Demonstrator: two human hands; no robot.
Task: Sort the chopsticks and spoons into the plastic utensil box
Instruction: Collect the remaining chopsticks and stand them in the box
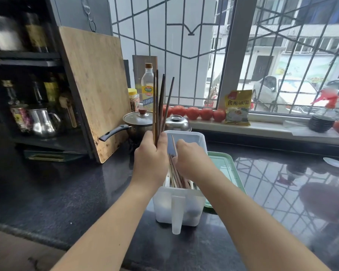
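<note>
My left hand [151, 153]: fingers curled round a bundle of dark chopsticks [160, 102], held upright, tips fanned apart above the box; my right hand [192, 159]: reaching down into the plastic utensil box [184, 210], fingers bent among the pale chopsticks [175, 173] lying slanted inside, one stick rising beside my thumb; whether I pinch it I cannot tell.

Box: translucent white, long, with a tab handle on the near end wall; it stands on the counter with a pale green lid or tray [226, 169] touching its right side.

Writing: yellow packet [238, 107] on the sill, reads 食用碱面; oil bottle [148, 87], yellow label, characters too small to read surely; a yellow-lidded jar [133, 98] beside it.

Surface: dark speckled stone counter [67, 184], glossy, mirroring the window grille [184, 36] at right; near edge runs diagonally at lower left.

Room: bamboo cutting board [94, 87] leaning on a black shelf unit [24, 61] holding bottles and a steel kettle [41, 122]; lidded pot [137, 122] with black handle and a steel bowl lid [177, 123] just behind the box; row of tomatoes [196, 112] along the sill; spray bottle [323, 118] at far right; parked cars beyond the glass.

Open room: bare counter left of the box; more at right.
</note>
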